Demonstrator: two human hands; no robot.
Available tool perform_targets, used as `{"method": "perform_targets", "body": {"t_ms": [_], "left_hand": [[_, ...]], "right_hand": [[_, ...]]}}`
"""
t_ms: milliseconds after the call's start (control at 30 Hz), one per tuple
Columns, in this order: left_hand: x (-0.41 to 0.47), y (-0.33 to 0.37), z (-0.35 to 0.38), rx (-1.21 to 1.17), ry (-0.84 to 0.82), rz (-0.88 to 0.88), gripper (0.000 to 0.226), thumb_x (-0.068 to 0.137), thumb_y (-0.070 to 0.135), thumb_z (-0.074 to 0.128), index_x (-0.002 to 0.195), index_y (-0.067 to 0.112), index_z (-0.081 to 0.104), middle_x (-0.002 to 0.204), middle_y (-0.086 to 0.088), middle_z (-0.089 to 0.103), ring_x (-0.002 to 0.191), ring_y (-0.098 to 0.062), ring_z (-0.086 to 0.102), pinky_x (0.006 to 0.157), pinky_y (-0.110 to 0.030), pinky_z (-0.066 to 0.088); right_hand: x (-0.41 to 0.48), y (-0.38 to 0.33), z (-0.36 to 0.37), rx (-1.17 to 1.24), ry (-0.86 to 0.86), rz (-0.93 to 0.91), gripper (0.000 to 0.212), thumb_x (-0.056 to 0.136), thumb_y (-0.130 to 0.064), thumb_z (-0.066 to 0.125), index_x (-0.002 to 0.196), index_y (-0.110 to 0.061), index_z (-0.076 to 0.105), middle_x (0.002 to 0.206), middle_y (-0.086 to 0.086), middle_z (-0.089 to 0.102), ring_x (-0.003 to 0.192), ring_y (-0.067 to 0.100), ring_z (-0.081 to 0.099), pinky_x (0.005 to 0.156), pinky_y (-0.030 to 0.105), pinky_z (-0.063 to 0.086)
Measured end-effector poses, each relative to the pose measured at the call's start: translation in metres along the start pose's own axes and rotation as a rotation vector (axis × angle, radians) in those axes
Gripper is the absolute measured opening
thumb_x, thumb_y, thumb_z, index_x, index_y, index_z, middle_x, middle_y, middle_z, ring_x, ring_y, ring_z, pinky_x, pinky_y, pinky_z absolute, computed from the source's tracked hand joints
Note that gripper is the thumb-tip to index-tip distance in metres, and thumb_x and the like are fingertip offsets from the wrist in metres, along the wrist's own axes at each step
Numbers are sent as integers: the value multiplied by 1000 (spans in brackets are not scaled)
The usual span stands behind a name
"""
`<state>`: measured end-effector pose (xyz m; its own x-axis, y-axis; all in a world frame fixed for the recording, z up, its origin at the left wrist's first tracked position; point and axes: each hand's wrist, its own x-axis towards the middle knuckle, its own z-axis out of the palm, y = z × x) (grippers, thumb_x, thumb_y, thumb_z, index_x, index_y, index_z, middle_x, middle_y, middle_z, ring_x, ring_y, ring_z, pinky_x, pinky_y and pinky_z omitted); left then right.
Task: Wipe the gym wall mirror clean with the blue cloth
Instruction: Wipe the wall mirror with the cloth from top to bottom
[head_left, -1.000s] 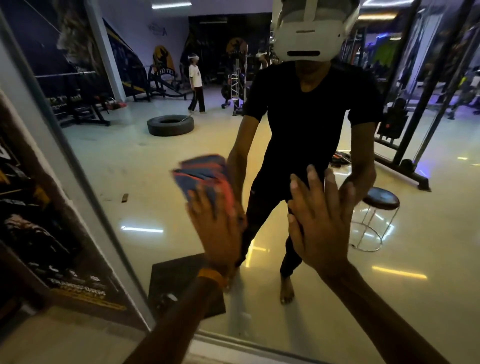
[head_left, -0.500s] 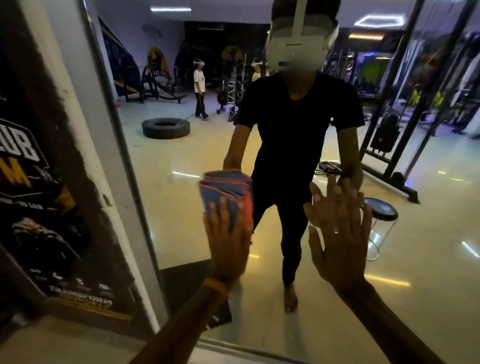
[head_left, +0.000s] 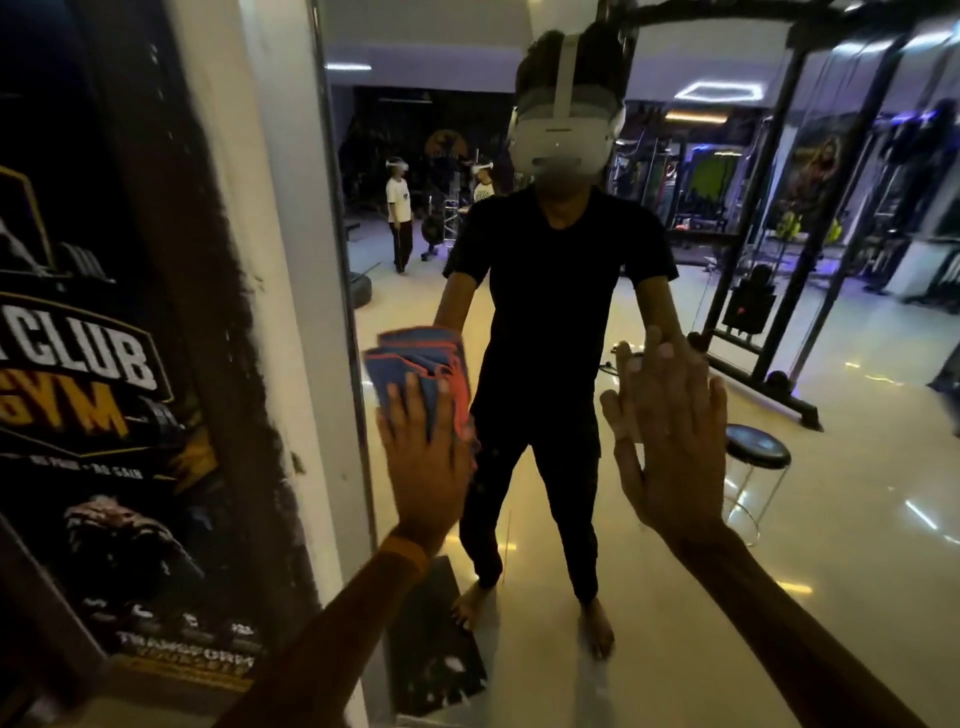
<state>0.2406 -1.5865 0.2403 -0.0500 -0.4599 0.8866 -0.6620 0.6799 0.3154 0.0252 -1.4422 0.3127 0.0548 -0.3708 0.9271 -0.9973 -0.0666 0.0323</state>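
- pressing the blue cloth (head_left: 410, 369) flat against the mirror (head_left: 857, 467) with the left hand (head_left: 426, 457), with straight fingers laid over its lower half, not curled round it.
- sits just inside the left edge (head_left: 343, 312) of the glass, folded into a thick pad with orange trim, near the gym poster (head_left: 104, 364) on the wall.
- bracing on the glass with the right hand (head_left: 670, 441), palm flat, with fingers straight and spread, holding nothing; well apart from the blue cloth, off to its right.
- judged as mid-wipe, working the strip next to the left edge; cannot tell from here how much of the glass is already clean.
- set the whole palm behind the pad, to spread pressure evenly and avoid finger-wide streaks.
- run long overlapping passes, top to bottom, starting tight against the left edge, then stepping rightward.
- go right up to the border without riding onto it, to avoid dragging wall grime back across the glass.
- refold to a fresh face once soiled; probably enough layers for several turns.
- lift the right hand away before reaching that patch, and wipe there too: likely to leave a palm print.
- check against the reflected ceiling light (head_left: 719, 92) for leftover smears.
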Motion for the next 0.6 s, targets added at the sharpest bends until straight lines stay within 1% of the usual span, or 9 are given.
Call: {"method": "perform_targets", "body": {"t_ms": [67, 133, 167, 233, 300, 367, 467, 533, 600], "left_hand": [[-15, 16, 7, 38, -74, 204, 74, 107, 44, 39, 166, 26, 0, 175, -4, -6, 161, -31, -1, 128, -57, 11], [-7, 8, 2, 76, -90, 359, 79, 105, 45, 44, 167, 25, -1, 174, -5, -7, 161, -30, -3, 129, -55, 9], [7, 1, -5, 65, -71, 365, 75, 107, 45, 40, 166, 25, 0, 174, -5, -7, 161, -30, -3, 130, -52, 5], [44, -17, -22, 27, -6, 255, 64, 111, 47, 30, 165, 23, 6, 173, -4, -6, 160, -29, -4, 130, -45, -4], [80, -30, -35, -18, 37, 148, 69, 108, 45, 39, 164, 16, 13, 173, 1, -7, 161, -24, -7, 130, -43, -6], [96, -32, -35, -49, 78, 141, 73, 104, 45, 46, 163, 11, 19, 174, 2, -7, 161, -23, -5, 130, -44, -4], [94, -22, -32, -83, 96, 133, 67, 111, 48, 32, 164, 17, 9, 174, 6, -10, 161, -20, -6, 130, -42, -5], [91, -24, -35, -98, 61, 152, 62, 113, 47, 26, 165, 20, 4, 173, 5, -10, 160, -18, -8, 130, -41, -6], [91, -28, -42, -181, 3, 155, 58, 114, 41, 23, 165, 19, 8, 173, -5, 1, 160, -19, -5, 131, -42, -4]], "right_hand": [[15, -6, 2, -8, -5, -17, 71, 98, -20, 59, 161, -13, 27, 171, 12, 12, 158, 38, 13, 124, 64, 15], [30, -8, 4, -8, 12, -21, 67, 97, -19, 61, 157, -7, 33, 169, 20, 19, 157, 39, 16, 124, 64, 16], [37, -8, 5, -8, 27, 3, 66, 98, -19, 60, 157, -7, 33, 168, 21, 22, 157, 39, 16, 123, 65, 17], [46, -10, 8, -28, 53, 53, 66, 99, -20, 58, 158, -8, 31, 167, 24, 23, 157, 39, 16, 122, 66, 18], [48, -14, 13, -58, 65, 70, 63, 101, -22, 53, 157, -7, 29, 166, 26, 23, 157, 41, 15, 121, 68, 18], [47, -19, 19, -59, 63, 102, 62, 103, -29, 47, 158, -7, 27, 167, 25, 22, 157, 41, 13, 122, 68, 15], [45, -29, 17, -4, 55, 152, 63, 102, -26, 50, 158, -8, 28, 168, 22, 20, 158, 40, 12, 123, 67, 16], [41, -34, 11, 63, 44, 146, 63, 101, -21, 52, 159, -12, 28, 168, 20, 22, 158, 38, 15, 122, 67, 20], [34, -43, 5, 165, 50, 134, 66, 102, -18, 51, 162, -23, 25, 169, 11, 23, 157, 36, 20, 123, 62, 22]]}}
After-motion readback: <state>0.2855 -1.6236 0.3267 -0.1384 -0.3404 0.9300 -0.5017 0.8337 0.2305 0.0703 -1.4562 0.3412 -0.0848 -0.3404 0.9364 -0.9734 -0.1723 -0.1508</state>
